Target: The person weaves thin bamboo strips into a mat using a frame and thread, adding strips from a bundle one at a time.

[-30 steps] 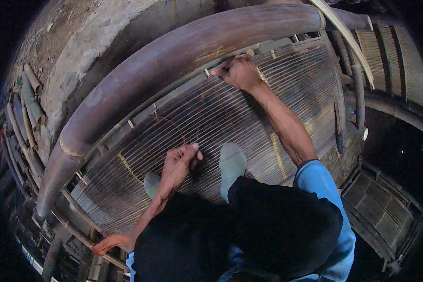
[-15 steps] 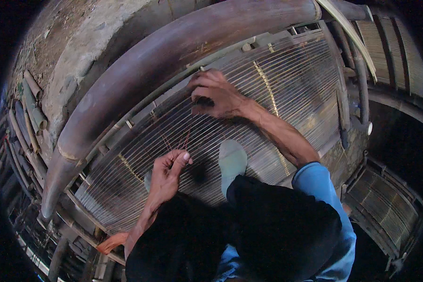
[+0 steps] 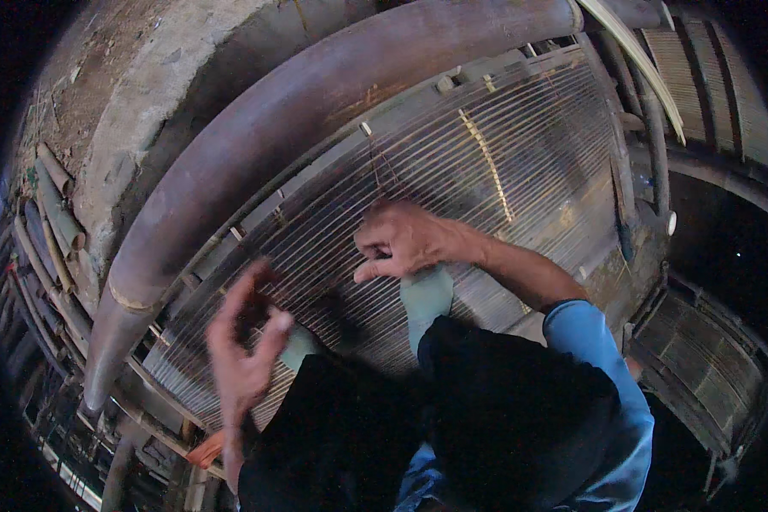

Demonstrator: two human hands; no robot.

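A rack of thin parallel slats [image 3: 555, 128] in a frame spreads under both hands, crossed by a pale woven strip [image 3: 486, 162]. Over its left part is my left hand [image 3: 246, 341], smeared by motion, fingers apart and nothing seen in them. My right hand [image 3: 397, 239] hovers mid-rack, just above my right foot in a pale green sock [image 3: 428, 299]. Its fingers curl in, and what they hold, if anything, is hidden. Dark reddish threads [image 3: 377, 162] run from near a small pale peg [image 3: 365, 130] down toward that hand.
A thick, dark bamboo pole [image 3: 256, 136] runs along the far side, beside a concrete ledge [image 3: 136, 145]. Cut bamboo pieces [image 3: 60, 213] lie at left. An orange cloth [image 3: 206, 450] hangs at the near left corner. Another slatted frame [image 3: 700, 367] stands at right.
My left hand has moved left, away from the threads it was pinching, and its fingers have spread. My right hand has come down nearer to me, over the right foot.
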